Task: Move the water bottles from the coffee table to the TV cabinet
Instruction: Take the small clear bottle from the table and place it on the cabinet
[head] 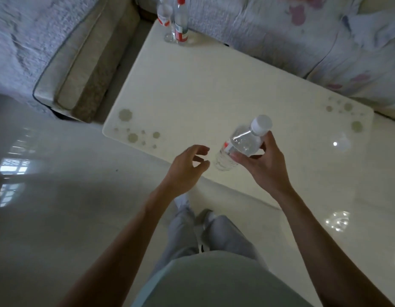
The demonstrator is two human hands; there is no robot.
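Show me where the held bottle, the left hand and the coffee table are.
held bottle (240, 144): head view, on its clear body.
left hand (187, 167): head view, on its back.
coffee table (214, 89): head view, on its bare top.

The person wore a pale grey-green top (216, 282), light grey trousers (185, 231), white socks (182, 199); both forearms were bare.

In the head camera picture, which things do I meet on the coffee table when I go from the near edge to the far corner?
Left hand → bottle with the white cap, held tilted in the right hand → bare middle of the coffee table → two upright bottles with red labels at the far corner.
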